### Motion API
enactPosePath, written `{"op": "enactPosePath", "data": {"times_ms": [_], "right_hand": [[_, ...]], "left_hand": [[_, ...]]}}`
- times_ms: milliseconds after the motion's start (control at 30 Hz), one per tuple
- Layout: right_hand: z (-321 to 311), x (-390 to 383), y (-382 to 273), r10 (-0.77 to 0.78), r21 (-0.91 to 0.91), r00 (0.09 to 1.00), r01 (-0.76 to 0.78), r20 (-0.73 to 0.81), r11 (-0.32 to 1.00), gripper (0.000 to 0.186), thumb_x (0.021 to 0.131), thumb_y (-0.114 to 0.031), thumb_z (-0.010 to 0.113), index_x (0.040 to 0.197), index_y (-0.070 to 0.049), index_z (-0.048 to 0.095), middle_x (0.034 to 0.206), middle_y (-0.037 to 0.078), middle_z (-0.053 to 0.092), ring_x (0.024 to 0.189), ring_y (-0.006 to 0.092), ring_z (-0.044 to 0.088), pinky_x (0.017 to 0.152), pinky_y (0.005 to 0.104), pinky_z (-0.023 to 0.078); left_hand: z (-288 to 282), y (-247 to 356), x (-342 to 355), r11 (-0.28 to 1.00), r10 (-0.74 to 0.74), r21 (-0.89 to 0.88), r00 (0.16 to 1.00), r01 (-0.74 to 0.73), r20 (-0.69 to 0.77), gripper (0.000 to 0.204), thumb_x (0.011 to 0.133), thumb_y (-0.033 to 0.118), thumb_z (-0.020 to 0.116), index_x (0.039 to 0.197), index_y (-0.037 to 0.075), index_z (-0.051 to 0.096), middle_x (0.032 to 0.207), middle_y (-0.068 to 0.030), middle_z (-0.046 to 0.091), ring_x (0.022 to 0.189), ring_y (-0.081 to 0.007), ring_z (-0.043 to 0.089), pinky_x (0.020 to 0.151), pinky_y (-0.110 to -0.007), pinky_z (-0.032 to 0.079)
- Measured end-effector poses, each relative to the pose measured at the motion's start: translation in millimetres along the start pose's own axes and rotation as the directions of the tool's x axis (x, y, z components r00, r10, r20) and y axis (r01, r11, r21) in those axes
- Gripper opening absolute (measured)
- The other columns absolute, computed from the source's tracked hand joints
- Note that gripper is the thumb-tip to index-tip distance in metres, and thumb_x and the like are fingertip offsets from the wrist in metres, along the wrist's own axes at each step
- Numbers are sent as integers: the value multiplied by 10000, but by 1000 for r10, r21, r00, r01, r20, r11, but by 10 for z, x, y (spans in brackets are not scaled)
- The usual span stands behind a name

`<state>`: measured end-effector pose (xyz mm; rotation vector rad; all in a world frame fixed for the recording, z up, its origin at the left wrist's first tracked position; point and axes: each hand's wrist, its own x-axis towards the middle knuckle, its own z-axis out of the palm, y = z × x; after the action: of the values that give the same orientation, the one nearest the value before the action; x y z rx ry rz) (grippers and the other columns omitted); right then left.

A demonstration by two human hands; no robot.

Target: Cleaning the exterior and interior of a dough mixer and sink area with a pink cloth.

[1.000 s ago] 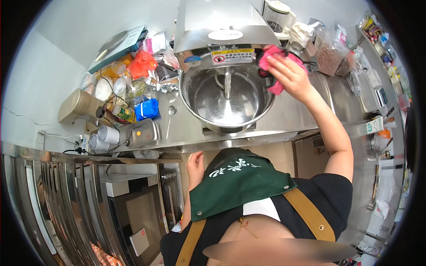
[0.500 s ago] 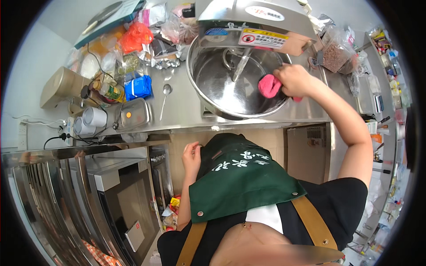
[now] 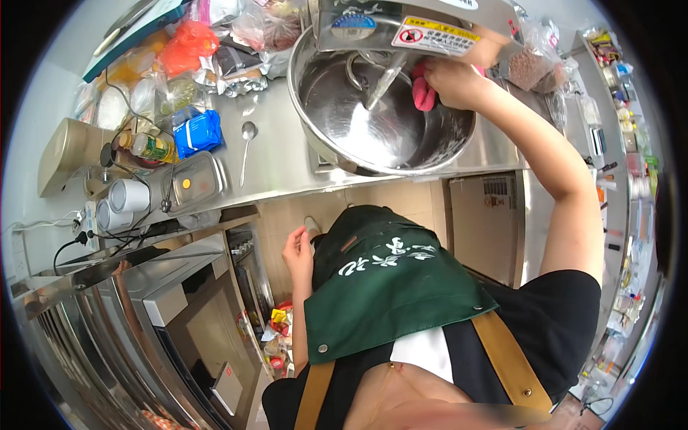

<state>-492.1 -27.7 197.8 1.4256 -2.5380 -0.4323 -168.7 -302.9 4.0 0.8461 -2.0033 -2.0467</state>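
Observation:
My right hand (image 3: 456, 84) is closed on a pink cloth (image 3: 423, 97). It presses the cloth to the right inner wall of a large steel mixing bowl (image 3: 326, 129), just under the mixer head (image 3: 351, 29). A metal mixing shaft (image 3: 387, 80) slants down into the bowl, left of the cloth. Part of the cloth is hidden behind my fingers. Beside my green apron (image 3: 394, 279), my left hand (image 3: 297, 249) is raised with loosely bent fingers, slightly apart, holding nothing.
On the steel counter left of the bowl lie a spoon (image 3: 246, 147), a clear plastic container (image 3: 197, 179), a blue packet (image 3: 198, 134) and a bottle (image 3: 154, 148). Bags, including a red one (image 3: 188, 49), crowd the back left. A bag of brown grains (image 3: 534, 66) stands right of the mixer.
My right hand and the cloth have moved from the bowl's near right rim to farther back, closer under the mixer head. The view has shifted a little; my left hand stays beside the apron.

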Motion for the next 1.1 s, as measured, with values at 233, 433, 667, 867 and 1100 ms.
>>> {"op": "enactPosePath", "data": {"times_ms": [233,433,667,867,1100], "right_hand": [[-793,-175,-598,112,230,871,-247,478,941,164,567,-153,495,631,-16,557,580,195,535,615,330,551,578,413,428],[-211,14,-96,-5,-18,997,7,78,1000,92,562,-61,517,625,-5,554,638,146,562,698,294,549,630,373,437],[-685,-15,-477,26,267,788,-239,616,934,261,642,-235,484,674,14,557,637,201,552,691,360,540,632,412,429],[-1080,-5,-873,27,452,518,-770,855,450,521,748,-356,422,1153,-28,413,971,139,523,854,218,513,757,354,419],[-1256,-205,-727,-277,779,728,-587,627,221,720,634,-13,653,1251,-23,281,1189,124,418,1064,201,419,868,301,346]], "left_hand": [[-109,-159,-9,996,-58,-63,998,59,10,172,800,81,516,936,-17,552,830,-70,584,741,-105,534,655,-221,425],[-198,-157,-22,979,-140,-155,990,136,-18,161,818,68,493,943,-25,537,841,-62,570,765,-108,536,693,-207,435],[-223,-50,11,955,-254,-156,967,251,-1,167,822,71,493,954,-25,531,862,-69,568,778,-109,538,712,-209,439],[-273,-76,89,955,-249,-165,969,247,10,171,826,78,489,960,-19,533,881,-81,574,783,-125,549,699,-227,441],[-426,-50,179,959,-247,-140,969,246,16,180,829,82,479,971,-16,531,916,-93,573,799,-136,555,691,-233,442]]}}
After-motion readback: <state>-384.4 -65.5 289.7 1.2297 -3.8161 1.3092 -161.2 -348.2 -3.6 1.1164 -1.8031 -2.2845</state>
